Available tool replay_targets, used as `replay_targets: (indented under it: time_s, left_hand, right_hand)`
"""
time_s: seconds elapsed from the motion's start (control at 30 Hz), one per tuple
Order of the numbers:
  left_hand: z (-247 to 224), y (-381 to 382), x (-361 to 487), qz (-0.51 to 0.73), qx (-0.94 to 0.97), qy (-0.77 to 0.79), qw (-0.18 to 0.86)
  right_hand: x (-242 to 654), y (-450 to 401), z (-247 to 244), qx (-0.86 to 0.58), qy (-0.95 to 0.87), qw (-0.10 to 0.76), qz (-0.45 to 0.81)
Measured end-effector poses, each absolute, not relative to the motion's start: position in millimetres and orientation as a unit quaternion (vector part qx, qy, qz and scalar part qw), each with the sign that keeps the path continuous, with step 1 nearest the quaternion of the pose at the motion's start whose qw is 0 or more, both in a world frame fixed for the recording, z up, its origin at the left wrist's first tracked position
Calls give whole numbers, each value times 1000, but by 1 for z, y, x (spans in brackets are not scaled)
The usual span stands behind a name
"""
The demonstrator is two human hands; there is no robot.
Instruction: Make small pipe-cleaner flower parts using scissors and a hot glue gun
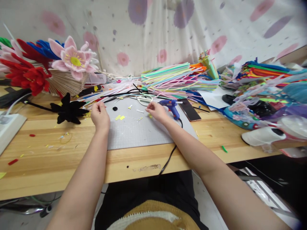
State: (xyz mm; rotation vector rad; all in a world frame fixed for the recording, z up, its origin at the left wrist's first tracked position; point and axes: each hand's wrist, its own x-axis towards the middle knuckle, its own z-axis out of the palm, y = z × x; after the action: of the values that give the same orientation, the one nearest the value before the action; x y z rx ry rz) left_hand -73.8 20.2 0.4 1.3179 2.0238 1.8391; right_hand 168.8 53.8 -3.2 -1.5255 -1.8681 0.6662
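Observation:
My left hand (100, 116) is closed at the left edge of the grey cutting mat (141, 137); anything in its fingers is too small to make out. My right hand (157, 111) pinches above the mat, its fingertips together, and I cannot see what they hold. Small yellow pieces (120, 118) and a round black piece (115, 109) lie between the hands, along with thin white bits (138, 119). Beyond my right fingers are scissors (145, 99) with pale handles. A blue glue gun (170, 105) lies just right of that hand.
A black pipe-cleaner flower (68, 110) lies on the left. Pink (74, 59) and red (30, 73) flowers stand behind it. Bundled pipe cleaners (177, 78) line the back. A phone (190, 109) and a white bottle (262, 136) are at right; the glue gun's cord (169, 161) crosses the table edge.

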Motion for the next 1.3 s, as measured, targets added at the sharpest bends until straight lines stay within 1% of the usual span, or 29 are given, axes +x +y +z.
replay_targets:
  time_s: [0.17, 0.3, 0.5, 0.8, 1.03, 1.2, 1.3]
  left_hand:
    - [-4, 13, -57, 482, 557, 676, 40]
    - [0, 14, -34, 389, 632, 668, 61]
    - [7, 29, -8, 302, 685, 657, 82]
    - [-10, 53, 1, 296, 755, 574, 117]
    - [-9, 48, 1, 309, 710, 624, 106]
    - [-15, 34, -5, 344, 661, 656, 118]
    - [-16, 29, -8, 369, 641, 661, 124]
  right_hand:
    - [159, 66, -5, -552, -747, 280, 242]
    - [153, 72, -4, -569, -743, 262, 236]
    - [144, 77, -2, -555, -760, 249, 230]
    - [141, 78, -5, -542, -760, 262, 245]
    - [151, 69, 4, -554, -754, 268, 228]
    - [157, 64, -1, -572, -725, 305, 234]
    - [155, 63, -7, -563, -713, 325, 264]
